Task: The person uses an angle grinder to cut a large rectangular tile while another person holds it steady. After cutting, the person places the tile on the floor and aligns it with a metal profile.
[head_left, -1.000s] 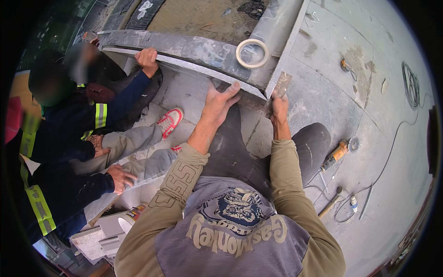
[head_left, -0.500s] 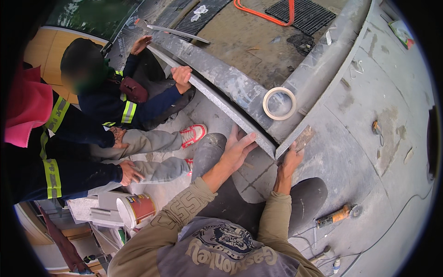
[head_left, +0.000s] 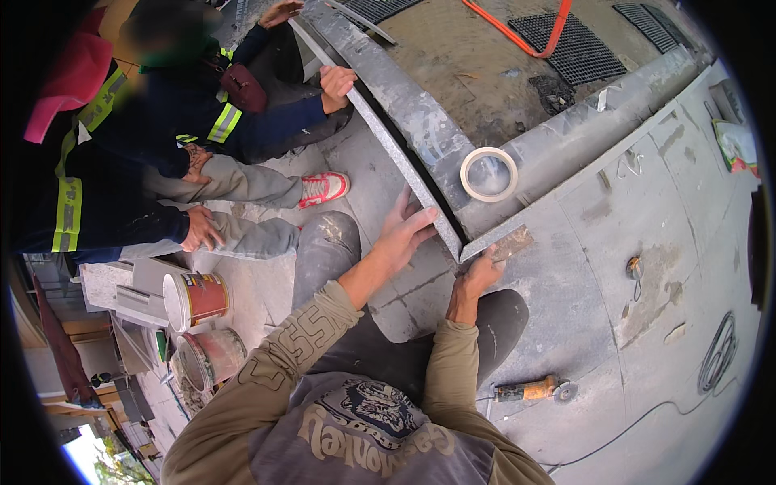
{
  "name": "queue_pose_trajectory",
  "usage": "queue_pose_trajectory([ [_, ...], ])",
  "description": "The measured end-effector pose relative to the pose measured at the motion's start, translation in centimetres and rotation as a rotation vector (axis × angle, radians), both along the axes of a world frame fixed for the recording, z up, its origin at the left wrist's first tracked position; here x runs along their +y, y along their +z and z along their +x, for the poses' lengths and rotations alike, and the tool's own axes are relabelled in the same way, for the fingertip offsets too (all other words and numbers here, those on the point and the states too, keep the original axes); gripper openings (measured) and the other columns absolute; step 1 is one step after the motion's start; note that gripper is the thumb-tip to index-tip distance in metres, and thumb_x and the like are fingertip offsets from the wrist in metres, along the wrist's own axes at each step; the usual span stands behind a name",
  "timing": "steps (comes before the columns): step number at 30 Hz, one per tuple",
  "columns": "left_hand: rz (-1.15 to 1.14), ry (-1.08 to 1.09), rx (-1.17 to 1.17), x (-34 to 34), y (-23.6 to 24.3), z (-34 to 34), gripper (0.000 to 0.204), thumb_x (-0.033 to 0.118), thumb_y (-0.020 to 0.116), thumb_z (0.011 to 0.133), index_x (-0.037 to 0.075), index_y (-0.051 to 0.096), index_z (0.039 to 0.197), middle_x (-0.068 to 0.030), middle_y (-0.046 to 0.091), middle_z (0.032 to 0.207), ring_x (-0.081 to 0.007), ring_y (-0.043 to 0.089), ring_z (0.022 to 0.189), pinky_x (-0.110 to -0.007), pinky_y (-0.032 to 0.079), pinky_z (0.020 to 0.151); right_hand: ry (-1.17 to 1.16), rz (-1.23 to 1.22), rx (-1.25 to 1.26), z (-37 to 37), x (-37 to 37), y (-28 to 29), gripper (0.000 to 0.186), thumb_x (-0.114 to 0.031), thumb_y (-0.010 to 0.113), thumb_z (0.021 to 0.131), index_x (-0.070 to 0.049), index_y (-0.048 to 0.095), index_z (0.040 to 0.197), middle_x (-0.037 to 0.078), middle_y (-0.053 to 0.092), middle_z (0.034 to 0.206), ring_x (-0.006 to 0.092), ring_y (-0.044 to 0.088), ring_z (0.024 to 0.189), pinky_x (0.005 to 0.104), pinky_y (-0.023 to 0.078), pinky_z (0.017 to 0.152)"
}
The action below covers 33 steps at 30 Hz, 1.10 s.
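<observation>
A long grey stone slab (head_left: 394,148) stands on edge along a low curb, a dark gap between them. Its near end meets the end of a second stone strip (head_left: 495,233) at a corner. My left hand (head_left: 398,234) grips the slab near this corner, thumb on its edge and fingers along its outer side. Under the corner, my right hand (head_left: 475,281) is closed against the strip's end, its fingertips partly hidden. Beside those fingers is a flat brownish piece (head_left: 514,242); I cannot tell whether I hold it. A tape roll (head_left: 489,175) lies on the curb (head_left: 453,153).
A co-worker's hand (head_left: 337,87) holds the slab farther along; another person sits at left. An angle grinder (head_left: 533,390) with a cable lies at right on the paving. Buckets (head_left: 194,299) stand at lower left. Black grates (head_left: 558,48) and an orange hose lie beyond the curb.
The view has shifted and turned slightly, showing a second bucket and a coiled cable. Both my hands keep their places at the corner, and the co-worker's hand still holds the slab.
</observation>
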<state>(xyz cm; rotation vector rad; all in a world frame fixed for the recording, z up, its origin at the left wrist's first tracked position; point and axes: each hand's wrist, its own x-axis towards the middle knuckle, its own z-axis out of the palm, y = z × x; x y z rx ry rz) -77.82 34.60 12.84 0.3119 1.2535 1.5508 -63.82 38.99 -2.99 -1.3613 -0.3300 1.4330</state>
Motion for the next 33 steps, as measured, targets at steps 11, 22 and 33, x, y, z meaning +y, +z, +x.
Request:
queue_pose_trajectory([
  [11, -0.015, 0.007, -0.13, 0.6, 0.2, 0.0, 0.12, 0.019, 0.086, 0.09, 0.016, 0.004, 0.178, -0.012, 0.048, 0.159, -0.0289, 0.054, 0.138, -0.053, 0.042, 0.116, 0.087, 0.035, 0.174, 2.1, 0.4, -0.8, 0.029, -0.009, 0.066, 0.109, 0.007, 0.064, 0.133, 0.015, 0.073, 0.124, 0.0257, 0.074, 0.104, 0.0419, 0.059, 0.091],
  [22, -0.104, -0.027, -0.172, 1.3, 3.0, -0.2, 0.074, 0.013, 0.072, 0.099, 0.01, 0.036, 0.164, -0.014, 0.054, 0.148, -0.0326, 0.058, 0.135, -0.052, 0.05, 0.116, 0.046, 0.078, 0.091, 0.9, 0.6, -0.2, 0.03, -0.009, 0.063, 0.109, 0.006, 0.065, 0.135, 0.013, 0.073, 0.122, 0.0233, 0.073, 0.104, 0.0381, 0.058, 0.093],
  [33, -0.006, -0.137, -0.294, 0.3, 1.1, 0.8, 0.088, 0.006, 0.079, 0.096, 0.01, 0.028, 0.168, -0.0101, 0.049, 0.154, -0.0225, 0.047, 0.145, -0.042, 0.041, 0.123, 0.02, -0.056, 0.365, 1.7, 1.1, 0.6, 0.03, -0.016, 0.057, 0.112, -0.001, 0.06, 0.137, 0.009, 0.072, 0.116, 0.0237, 0.073, 0.098, 0.0401, 0.061, 0.083],
])
